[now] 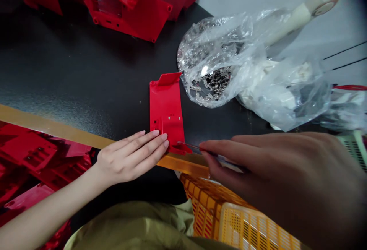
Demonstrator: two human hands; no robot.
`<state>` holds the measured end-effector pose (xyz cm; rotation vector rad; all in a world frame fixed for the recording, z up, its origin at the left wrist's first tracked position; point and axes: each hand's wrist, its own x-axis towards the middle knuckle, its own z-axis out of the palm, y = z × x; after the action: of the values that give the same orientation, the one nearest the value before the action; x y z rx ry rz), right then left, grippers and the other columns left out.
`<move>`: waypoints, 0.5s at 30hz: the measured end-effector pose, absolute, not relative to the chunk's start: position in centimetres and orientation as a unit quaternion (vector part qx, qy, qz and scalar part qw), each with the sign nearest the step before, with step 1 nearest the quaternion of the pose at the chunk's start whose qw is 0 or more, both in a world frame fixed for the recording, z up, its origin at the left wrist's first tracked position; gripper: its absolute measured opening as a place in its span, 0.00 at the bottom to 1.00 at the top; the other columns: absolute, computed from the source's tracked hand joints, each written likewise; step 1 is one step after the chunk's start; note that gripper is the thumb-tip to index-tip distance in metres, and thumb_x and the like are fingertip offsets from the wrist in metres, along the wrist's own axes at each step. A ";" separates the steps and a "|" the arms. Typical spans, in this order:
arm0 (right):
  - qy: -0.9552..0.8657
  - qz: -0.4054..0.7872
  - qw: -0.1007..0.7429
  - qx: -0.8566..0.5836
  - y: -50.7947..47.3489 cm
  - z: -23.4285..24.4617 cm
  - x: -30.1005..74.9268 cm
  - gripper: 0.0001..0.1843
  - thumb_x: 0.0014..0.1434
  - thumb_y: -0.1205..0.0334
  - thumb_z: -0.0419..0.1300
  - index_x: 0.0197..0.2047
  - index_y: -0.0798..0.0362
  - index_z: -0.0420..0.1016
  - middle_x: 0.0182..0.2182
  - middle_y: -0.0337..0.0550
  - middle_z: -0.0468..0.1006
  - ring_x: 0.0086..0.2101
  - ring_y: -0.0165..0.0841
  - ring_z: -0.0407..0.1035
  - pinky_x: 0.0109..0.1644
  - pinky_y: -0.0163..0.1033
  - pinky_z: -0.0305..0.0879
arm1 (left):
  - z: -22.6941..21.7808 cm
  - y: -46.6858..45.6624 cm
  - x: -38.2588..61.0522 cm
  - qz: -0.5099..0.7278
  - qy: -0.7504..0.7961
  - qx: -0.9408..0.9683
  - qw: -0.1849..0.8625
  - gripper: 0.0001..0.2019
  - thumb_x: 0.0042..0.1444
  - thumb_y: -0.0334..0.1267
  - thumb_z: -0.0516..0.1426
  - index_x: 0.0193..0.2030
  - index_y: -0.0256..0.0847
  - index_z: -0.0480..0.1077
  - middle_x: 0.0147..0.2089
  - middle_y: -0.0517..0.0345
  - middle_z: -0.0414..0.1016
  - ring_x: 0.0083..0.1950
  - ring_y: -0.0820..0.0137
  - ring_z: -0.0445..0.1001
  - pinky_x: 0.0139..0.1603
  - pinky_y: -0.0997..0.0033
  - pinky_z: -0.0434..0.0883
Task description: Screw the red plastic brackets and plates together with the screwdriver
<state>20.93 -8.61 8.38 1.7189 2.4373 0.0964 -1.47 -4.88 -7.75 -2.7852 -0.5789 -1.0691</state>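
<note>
A red plastic panel [169, 103] lies on the black tabletop by its front edge, with an upturned flap at its far end. Two small metal pieces show on its surface. My left hand [130, 156] rests flat on the panel's near left part, fingers stretched out and holding nothing. Between the thumb and fingers of my right hand [275, 169] is a slim metal tool that looks like tweezers [223, 161]. Its tip touches the panel's near right corner. A clear plastic bag [213, 60] of small metal pieces sits just beyond the panel on the right.
More red plastic parts [134, 17] are piled at the back left, and others [37, 152] lie below the table edge at left. Another clear bag [289, 89] with white contents is at right. Orange-yellow plastic crates [249, 223] stand below the table's front edge.
</note>
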 end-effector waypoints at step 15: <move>0.851 0.083 0.137 0.501 -8.5 9.0 20.0 0.09 0.52 0.65 0.58 0.22 0.44 0.71 0.11 0.35 0.63 0.12 0.37 0.57 0.25 0.39 0.32 | -7.0 -4.8 -1.6 -0.343 -0.188 -0.919 0.045 0.15 0.65 0.28 0.56 0.57 0.36 0.71 0.60 0.59 0.74 0.60 0.72 0.73 0.68 0.72 0.65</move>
<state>20.03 -8.54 9.04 1.4503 2.4621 0.2395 -1.59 -4.79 -6.96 -2.8081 -0.5755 -1.0463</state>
